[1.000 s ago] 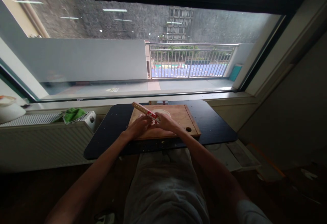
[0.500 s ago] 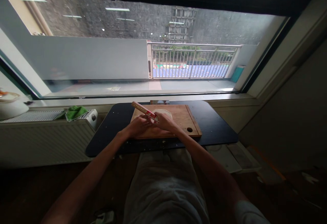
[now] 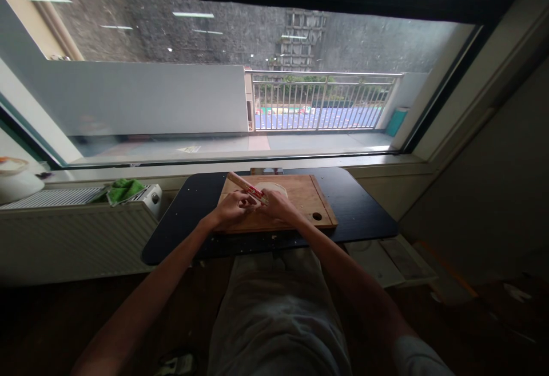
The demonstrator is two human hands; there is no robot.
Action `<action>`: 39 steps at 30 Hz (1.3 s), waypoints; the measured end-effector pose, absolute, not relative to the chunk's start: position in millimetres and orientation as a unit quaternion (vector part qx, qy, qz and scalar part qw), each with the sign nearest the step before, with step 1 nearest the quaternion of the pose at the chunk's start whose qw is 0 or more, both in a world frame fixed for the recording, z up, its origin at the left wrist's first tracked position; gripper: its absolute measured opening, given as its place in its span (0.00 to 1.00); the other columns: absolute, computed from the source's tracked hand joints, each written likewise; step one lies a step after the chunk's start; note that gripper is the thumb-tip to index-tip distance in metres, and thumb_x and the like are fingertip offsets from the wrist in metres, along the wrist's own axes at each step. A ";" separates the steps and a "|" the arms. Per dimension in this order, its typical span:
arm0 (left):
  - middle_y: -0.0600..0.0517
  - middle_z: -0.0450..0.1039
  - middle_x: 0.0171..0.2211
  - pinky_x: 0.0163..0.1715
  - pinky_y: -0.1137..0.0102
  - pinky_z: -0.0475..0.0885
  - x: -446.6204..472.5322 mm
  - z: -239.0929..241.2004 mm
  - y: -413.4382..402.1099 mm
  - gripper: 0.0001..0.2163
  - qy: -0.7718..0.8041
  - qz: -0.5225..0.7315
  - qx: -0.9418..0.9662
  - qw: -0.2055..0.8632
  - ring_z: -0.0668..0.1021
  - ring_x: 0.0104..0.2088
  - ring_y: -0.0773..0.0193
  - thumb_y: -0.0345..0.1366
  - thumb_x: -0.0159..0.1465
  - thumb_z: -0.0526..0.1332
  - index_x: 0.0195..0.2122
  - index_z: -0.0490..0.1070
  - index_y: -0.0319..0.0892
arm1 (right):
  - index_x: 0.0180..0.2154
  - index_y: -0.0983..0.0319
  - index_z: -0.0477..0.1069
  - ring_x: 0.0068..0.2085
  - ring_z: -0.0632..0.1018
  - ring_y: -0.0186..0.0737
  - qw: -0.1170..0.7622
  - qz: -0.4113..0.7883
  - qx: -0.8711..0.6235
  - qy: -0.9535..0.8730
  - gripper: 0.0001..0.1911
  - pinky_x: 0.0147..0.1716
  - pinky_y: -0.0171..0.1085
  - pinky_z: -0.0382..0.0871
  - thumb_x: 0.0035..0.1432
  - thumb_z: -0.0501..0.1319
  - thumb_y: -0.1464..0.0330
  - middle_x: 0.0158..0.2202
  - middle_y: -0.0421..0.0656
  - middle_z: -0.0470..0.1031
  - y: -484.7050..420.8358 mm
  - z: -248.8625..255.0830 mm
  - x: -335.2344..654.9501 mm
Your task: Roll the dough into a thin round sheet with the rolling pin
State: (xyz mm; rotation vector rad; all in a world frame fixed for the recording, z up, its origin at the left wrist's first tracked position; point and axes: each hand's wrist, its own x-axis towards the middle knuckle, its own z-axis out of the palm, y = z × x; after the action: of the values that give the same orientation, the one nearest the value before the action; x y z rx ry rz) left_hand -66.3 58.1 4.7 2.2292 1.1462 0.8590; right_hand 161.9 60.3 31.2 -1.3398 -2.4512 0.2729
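Work surface: a dark table (image 3: 364, 207) with rounded corners, its far edge near the sill of a wide window (image 3: 180, 101). A wooden cutting board (image 3: 302, 207) lay across the middle of the table, its near side close to the table's near edge. A round hole showed in the board's near right corner.

Right hand (image 3: 279, 206): closed around the lower end of a stick (image 3: 245, 185) with a red and white label. The stick was tilted above the board, its free end pointing toward the table's far left corner.

Left hand (image 3: 231, 209): over the board's left part, fingers bent, fingertips just beside the stick's gripped end and the right hand. Whether these fingers pinched anything could not be told.

A pale, flat round piece (image 3: 271, 185) lay on the board toward its far edge, just beyond the right hand and partly hidden by it and the stick.

Small light crumbs were scattered along the table's near edge, with a few at the left. A small flat object (image 3: 266, 171) sat at the table's far edge, behind the board; details too small to read.

Left of the table: a white radiator (image 3: 81, 241), a green cloth (image 3: 124, 190) crumpled on its top.
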 end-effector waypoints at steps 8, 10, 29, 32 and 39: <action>0.42 0.85 0.53 0.54 0.61 0.83 -69.2 -2.5 60.1 0.14 0.375 0.336 0.834 0.227 0.85 0.53 0.51 0.47 0.72 0.67 0.43 0.89 0.45 | 0.51 0.60 0.77 0.44 0.84 0.47 0.163 0.081 -0.480 -0.858 0.15 0.34 0.38 0.64 0.69 0.69 0.58 0.47 0.48 0.87 57.9 30.2 156.5; 0.42 0.84 0.55 0.54 0.60 0.83 -69.7 -3.9 59.5 0.13 0.362 0.338 0.830 0.255 0.85 0.55 0.51 0.46 0.72 0.66 0.46 0.88 0.45 | 0.51 0.60 0.77 0.43 0.84 0.47 0.155 0.081 -0.484 -0.857 0.15 0.34 0.38 0.64 0.70 0.68 0.58 0.47 0.48 0.87 57.1 31.3 154.0; 0.42 0.82 0.51 0.62 0.54 0.80 -65.2 3.8 45.9 0.11 0.348 0.276 0.896 -0.008 0.82 0.60 0.50 0.36 0.79 0.59 0.40 0.80 0.45 | 0.54 0.59 0.73 0.49 0.84 0.50 0.190 0.069 -0.457 -0.866 0.12 0.42 0.39 0.67 0.74 0.66 0.62 0.49 0.49 0.86 47.0 39.2 158.0; 0.41 0.83 0.49 0.61 0.52 0.81 -63.6 6.2 45.1 0.11 0.341 0.263 0.902 -0.038 0.83 0.57 0.49 0.36 0.79 0.59 0.40 0.79 0.44 | 0.55 0.60 0.73 0.50 0.84 0.50 0.183 0.066 -0.457 -0.868 0.13 0.43 0.38 0.68 0.72 0.67 0.66 0.51 0.49 0.86 46.2 40.1 158.2; 0.41 0.85 0.50 0.62 0.49 0.81 -65.7 8.2 44.6 0.08 0.300 0.236 0.918 -0.106 0.84 0.57 0.49 0.33 0.79 0.60 0.47 0.80 0.42 | 0.59 0.60 0.73 0.50 0.84 0.50 0.166 0.041 -0.470 -0.866 0.15 0.46 0.39 0.69 0.77 0.64 0.60 0.49 0.50 0.86 42.7 41.5 156.5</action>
State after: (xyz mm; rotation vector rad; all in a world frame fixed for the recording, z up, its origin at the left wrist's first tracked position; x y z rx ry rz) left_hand -65.7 44.6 8.2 3.0970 1.0106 0.7956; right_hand 156.5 42.7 41.5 -1.3391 -2.4652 0.1173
